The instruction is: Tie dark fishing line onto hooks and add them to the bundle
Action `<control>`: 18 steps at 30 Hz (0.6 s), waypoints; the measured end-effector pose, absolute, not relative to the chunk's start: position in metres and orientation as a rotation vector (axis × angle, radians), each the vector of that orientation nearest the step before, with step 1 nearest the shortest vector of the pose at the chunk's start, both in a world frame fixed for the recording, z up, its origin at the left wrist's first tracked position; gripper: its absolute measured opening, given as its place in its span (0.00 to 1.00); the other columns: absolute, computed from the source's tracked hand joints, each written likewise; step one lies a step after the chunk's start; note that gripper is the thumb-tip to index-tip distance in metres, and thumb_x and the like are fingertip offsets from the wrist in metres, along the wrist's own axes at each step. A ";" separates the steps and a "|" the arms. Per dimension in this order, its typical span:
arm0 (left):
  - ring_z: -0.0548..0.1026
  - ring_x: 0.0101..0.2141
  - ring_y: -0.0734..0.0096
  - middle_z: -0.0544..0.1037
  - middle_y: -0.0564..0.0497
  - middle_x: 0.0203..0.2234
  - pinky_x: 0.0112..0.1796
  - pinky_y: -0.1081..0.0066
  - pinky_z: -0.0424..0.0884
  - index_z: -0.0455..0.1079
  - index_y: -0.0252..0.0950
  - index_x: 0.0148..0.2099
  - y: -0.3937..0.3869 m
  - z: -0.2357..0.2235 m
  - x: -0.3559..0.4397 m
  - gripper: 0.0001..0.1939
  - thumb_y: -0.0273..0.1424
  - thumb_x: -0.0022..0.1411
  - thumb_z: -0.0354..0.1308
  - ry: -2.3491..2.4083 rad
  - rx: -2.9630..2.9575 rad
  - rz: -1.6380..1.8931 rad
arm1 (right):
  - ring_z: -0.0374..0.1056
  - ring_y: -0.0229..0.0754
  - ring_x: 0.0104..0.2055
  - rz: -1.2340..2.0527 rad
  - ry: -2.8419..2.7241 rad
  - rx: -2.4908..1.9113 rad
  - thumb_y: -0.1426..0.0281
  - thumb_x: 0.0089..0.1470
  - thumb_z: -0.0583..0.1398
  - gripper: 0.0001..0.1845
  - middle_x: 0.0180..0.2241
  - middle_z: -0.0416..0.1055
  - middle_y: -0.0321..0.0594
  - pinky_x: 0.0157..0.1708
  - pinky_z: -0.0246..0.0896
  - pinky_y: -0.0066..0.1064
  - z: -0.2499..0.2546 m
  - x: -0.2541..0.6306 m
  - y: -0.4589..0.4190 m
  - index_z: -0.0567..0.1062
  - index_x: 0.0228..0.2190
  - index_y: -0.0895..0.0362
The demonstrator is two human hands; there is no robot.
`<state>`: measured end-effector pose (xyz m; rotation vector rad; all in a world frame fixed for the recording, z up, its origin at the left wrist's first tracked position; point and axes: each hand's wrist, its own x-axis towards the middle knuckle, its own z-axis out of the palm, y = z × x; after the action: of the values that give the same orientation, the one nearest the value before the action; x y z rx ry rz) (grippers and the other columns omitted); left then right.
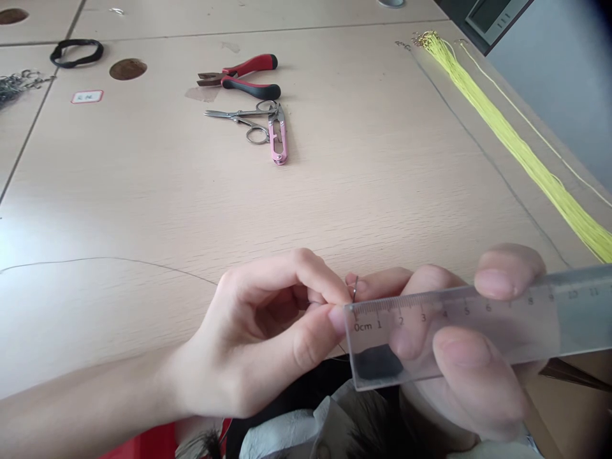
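My left hand (268, 331) is closed in a pinch on a thin dark cord (115, 259), which trails from behind the hand to the left edge of the view. A short dark end of cord (355, 290) stands up at the fingertips, beside the ruler's zero mark. My right hand (482, 363) grips a clear plastic ruler (507, 328), thumb on the near face and fingers partly behind it. The ruler's zero end touches my left thumb and its scale reads in centimetres. Some right fingers show blurred through the plastic.
Beyond my hands lie red-and-black pliers (251, 76), small scissors (239, 116) and pink thread snips (278, 137). A bundle of yellow cords (516, 140) runs along the right, beside a single grey cord (471, 137). At the left are a black band (76, 53) and dark cords (19, 86).
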<state>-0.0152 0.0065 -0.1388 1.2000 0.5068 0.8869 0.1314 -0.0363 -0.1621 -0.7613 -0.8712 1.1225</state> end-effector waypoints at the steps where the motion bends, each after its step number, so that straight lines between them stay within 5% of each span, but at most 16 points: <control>1: 0.59 0.22 0.79 0.59 0.57 0.20 0.23 0.78 0.60 0.65 0.34 0.32 0.006 -0.139 -0.015 0.06 0.23 0.63 0.51 0.506 1.197 0.882 | 0.73 0.46 0.28 1.126 -0.859 -0.763 0.66 0.52 0.62 0.13 0.19 0.69 0.27 0.39 0.70 0.47 -0.162 0.131 -0.036 0.63 0.37 0.42; 18: 0.59 0.23 0.78 0.59 0.57 0.20 0.23 0.76 0.60 0.65 0.35 0.31 0.005 -0.137 -0.016 0.05 0.25 0.62 0.53 0.535 1.177 0.863 | 0.72 0.46 0.27 1.144 -0.836 -0.769 0.65 0.51 0.62 0.13 0.19 0.69 0.27 0.37 0.72 0.49 -0.162 0.129 -0.033 0.63 0.36 0.42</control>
<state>-0.0165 0.0055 -0.1369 1.1772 0.5352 0.8629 0.1285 -0.0333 -0.1617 -0.7685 -0.8362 1.1443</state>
